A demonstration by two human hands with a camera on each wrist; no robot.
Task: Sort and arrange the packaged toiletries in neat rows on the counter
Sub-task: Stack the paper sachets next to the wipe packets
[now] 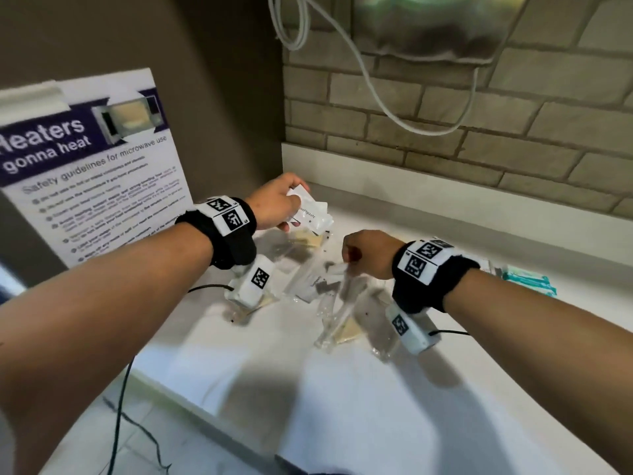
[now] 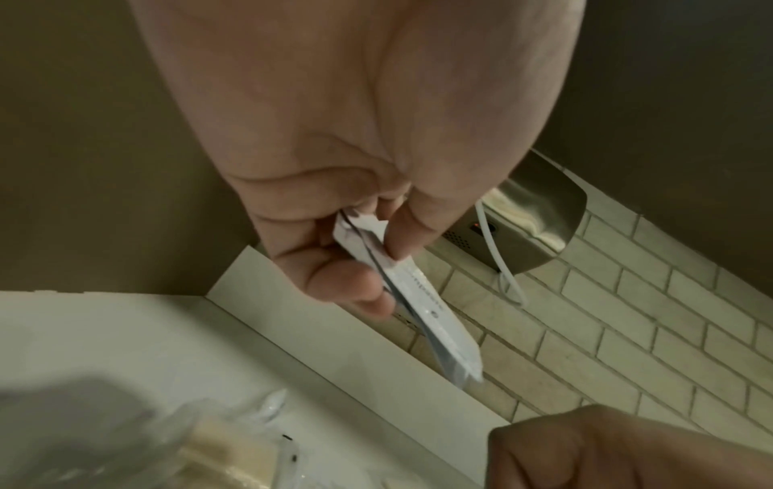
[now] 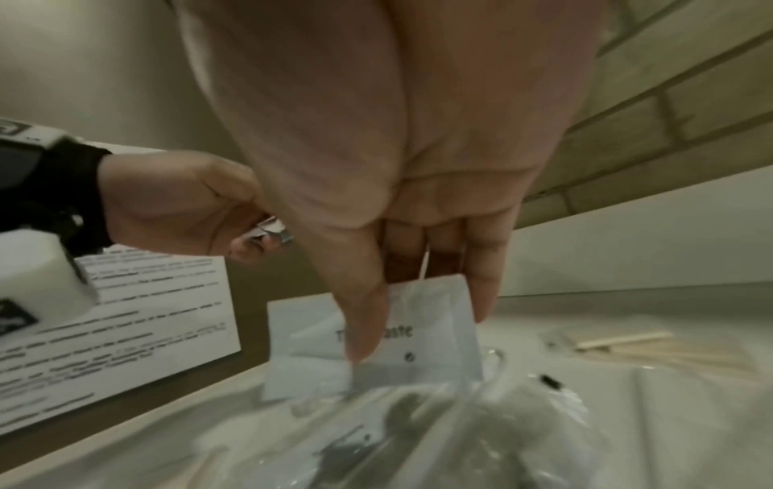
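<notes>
Sorting barely begun, by the look of it: no rows visible. Left hand [image 1: 274,200] grips a small stack of white toothpaste sachets [image 1: 310,214], held above the worktop [image 1: 342,406] near the back corner. Right hand [image 1: 368,253] has its fingers [image 3: 364,317] pinched on another toothpaste sachet [image 3: 427,331], lifted from the jumbled clear packets [image 1: 329,293]. Teal packets [image 1: 527,284] lie apart at right. Most of the pile left to sort. Right wrist view alone shows the right-hand sachet's print and wooden sticks in a packet [image 3: 627,344]; head view alone shows the teal ones.
</notes>
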